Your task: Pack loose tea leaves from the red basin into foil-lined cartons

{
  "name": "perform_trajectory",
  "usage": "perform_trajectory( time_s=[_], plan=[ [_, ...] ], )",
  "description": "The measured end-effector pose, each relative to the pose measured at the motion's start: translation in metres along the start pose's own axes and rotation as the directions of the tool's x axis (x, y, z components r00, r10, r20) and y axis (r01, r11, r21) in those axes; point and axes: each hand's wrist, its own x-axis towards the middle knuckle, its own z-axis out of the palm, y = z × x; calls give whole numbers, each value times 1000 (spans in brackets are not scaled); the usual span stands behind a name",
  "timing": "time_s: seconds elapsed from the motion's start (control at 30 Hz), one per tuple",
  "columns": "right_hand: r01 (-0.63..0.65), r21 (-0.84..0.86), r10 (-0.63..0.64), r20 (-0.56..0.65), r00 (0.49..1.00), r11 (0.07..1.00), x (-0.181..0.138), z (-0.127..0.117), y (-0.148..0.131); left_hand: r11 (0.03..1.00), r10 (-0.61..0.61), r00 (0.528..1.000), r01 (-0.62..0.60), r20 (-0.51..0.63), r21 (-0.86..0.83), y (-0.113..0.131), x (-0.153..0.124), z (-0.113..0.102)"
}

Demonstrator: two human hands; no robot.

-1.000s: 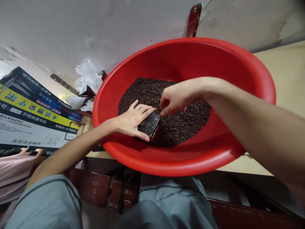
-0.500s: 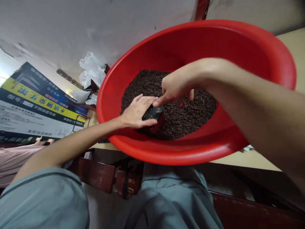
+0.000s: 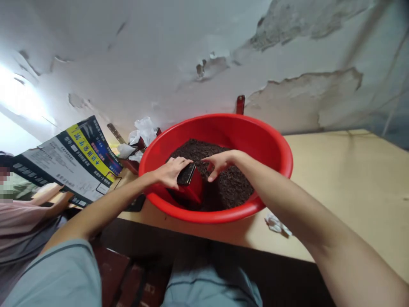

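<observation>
A big red basin (image 3: 275, 145) stands at the near edge of a pale table (image 3: 351, 179), holding a heap of dark brown loose bits (image 3: 230, 187). My left hand (image 3: 171, 170) is inside the basin, closed around a small red box with a dark top (image 3: 189, 181) that stands in the heap. My right hand (image 3: 219, 164) hovers just right of the box, fingers bent down and slightly apart over the dark bits, holding nothing that I can see.
A printed cardboard box (image 3: 68, 160) leans at the left. White crumpled plastic (image 3: 140, 134) lies behind the basin by the peeling wall. A scrap of white paper (image 3: 276, 224) lies on the table by the basin. Another person's pink sleeve (image 3: 19, 221) shows at far left.
The camera has pulled back and tilted up, so the basin looks smaller. My left hand has tipped the box more upright. My right hand has lifted off the box's top.
</observation>
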Motion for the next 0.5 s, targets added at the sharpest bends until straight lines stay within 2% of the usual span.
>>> perform_trajectory(
  time_s=[0.03, 0.07, 0.1, 0.13, 0.2, 0.23, 0.33, 0.37, 0.43, 0.47, 0.5],
  plan=[
    [105, 9, -104, -53, 993, 994, 2, 3, -3, 999, -40, 997, 39, -59, -13, -1, -7, -10],
    [234, 9, -231, -136, 963, 972, 4, 7, -9, 998, -64, 989, 62, -131, -20, -3, -14, -22],
    [368, -10, -360, -245, 900, 930, 5, 11, -16, 997, -73, 974, 71, -212, -18, -3, -21, -36],
    [487, -52, -471, -368, 802, 872, 6, 16, -25, 998, -65, 953, 65, -296, -8, -2, -27, -51],
    [608, -192, -583, -597, 551, 770, 4, 24, -45, 998, -25, 900, 50, -436, 47, 5, -37, -80],
    [600, -265, -586, -683, 435, 755, 1, 26, -53, 994, -1, 872, 55, -489, 96, 13, -39, -93],
    [420, -423, -532, -827, 183, 803, -11, 22, -69, 950, 132, 807, 64, -576, 306, 50, -34, -124],
    [357, -456, -514, -853, 84, 815, -15, 16, -69, 922, 195, 777, 63, -599, 381, 64, -29, -132],
    [275, -527, -491, -849, -193, 804, -25, 0, -58, 879, 296, 683, 79, -668, 470, 83, -15, -146],
    [248, -565, -473, -810, -345, 787, -31, -10, -46, 891, 276, 635, 113, -722, 440, 86, -6, -153],
    [221, -601, -447, -751, -487, 768, -38, -21, -30, 920, 199, 602, 157, -773, 360, 82, 3, -158]
  ],
)
